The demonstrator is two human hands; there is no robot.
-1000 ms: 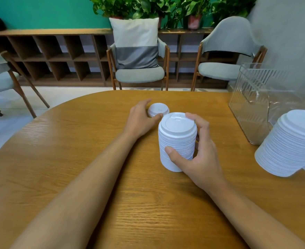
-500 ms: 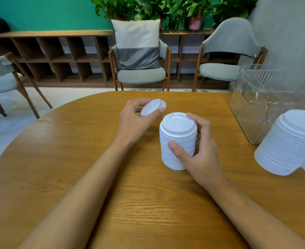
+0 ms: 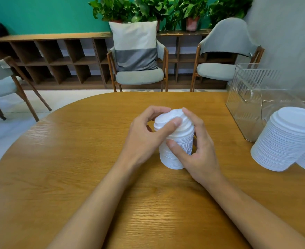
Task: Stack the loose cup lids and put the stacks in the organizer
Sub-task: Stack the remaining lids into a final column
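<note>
Head view: lid stack [image 3: 180,141] stands mid-tabletop [image 3: 76,159]. Right hand [image 3: 198,151]: grip wrapped round the stack's side. Left hand [image 3: 144,139]: grip pinches the top lid [image 3: 166,119], tilted on the stack (seating unclear). Clear organizer [image 3: 247,105] at right, taller stack [image 3: 288,139] near it.

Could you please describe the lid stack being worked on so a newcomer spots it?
On the wooden table, look at the middle. The white lid stack there stands between the left hand and right hand, narrower than the wide stacks at the right.
</note>
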